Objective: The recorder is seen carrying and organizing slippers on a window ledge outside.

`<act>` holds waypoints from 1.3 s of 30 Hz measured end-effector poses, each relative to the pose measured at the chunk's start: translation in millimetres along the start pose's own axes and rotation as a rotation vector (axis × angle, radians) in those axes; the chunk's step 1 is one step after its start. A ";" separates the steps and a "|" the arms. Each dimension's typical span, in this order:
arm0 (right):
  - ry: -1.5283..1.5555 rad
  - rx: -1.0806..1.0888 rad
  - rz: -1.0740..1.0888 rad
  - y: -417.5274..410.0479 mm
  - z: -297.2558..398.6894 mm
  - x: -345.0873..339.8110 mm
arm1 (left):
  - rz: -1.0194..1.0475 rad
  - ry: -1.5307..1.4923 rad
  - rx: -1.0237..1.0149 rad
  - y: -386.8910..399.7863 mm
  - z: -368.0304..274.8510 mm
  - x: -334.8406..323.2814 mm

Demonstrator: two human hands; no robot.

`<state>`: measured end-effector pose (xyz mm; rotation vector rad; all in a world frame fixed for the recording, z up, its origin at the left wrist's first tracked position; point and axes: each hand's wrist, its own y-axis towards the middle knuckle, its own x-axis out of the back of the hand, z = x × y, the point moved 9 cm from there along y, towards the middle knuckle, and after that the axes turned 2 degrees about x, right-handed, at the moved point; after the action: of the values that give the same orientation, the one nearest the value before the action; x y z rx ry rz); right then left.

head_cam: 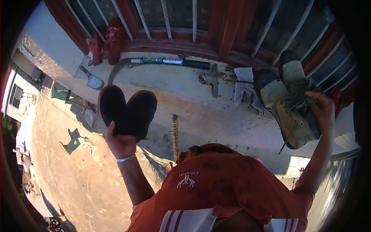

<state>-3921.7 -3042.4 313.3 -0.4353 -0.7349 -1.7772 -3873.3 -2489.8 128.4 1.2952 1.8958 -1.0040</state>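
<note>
My left hand, with a bracelet at the wrist, grips a pair of dark shoes near one end, held side by side in front of the ledge. Deep shadow hides their detail. On the other side, my right hand is closed on a pair of worn khaki canvas lace-up shoes at their upper part. One has a dark toe, and a loose lace hangs down from the pair. Behind these shoes, a grey-white work glove lies on the window ledge.
A sickle, a small metal scoop-like tool, a metal fitting and red sandals rest on the ledge. White bars cover the window. Below are a twig broom and green rubber boots.
</note>
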 end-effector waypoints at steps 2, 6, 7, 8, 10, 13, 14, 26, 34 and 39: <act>0.069 0.046 0.130 18.2 42.8 -50.2 | 0.008 -0.064 0.015 0.9 -1.4 4.5; 0.117 0.205 0.351 72.2 108.7 -163.5 | -0.026 -0.054 0.061 -8.7 -2.5 13.4; 0.103 0.293 0.377 87.4 122.6 -189.9 | -0.009 -0.043 0.079 -13.0 -2.5 13.7; 0.072 0.361 0.375 101.7 138.3 -215.0 | 0.003 -0.031 0.091 -18.2 -3.2 14.9; -0.042 0.539 0.320 119.7 177.4 -257.2 | 0.009 0.015 0.047 -30.2 -8.5 23.3; -0.204 0.816 0.123 142.5 202.7 -315.7 | -0.018 0.049 0.004 -44.2 -10.7 28.7; -0.187 0.814 0.142 152.7 193.7 -333.2 | -0.035 0.039 0.010 -49.7 -10.0 28.2; -0.137 0.937 0.319 100.1 183.0 -289.3 | 0.529 0.072 0.322 -97.4 73.1 -127.3; 0.857 0.032 -0.056 3.6 -110.7 -55.9 | 0.652 -0.082 0.747 -128.0 252.4 -277.8; 0.989 0.137 -0.256 -68.2 -138.6 26.4 | 0.837 -0.192 1.010 -176.8 382.2 -355.3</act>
<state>-3985.5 -3140.7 209.2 0.6385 -0.1919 -1.8673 -3896.7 -3022.7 266.4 2.1443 0.4663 -1.5409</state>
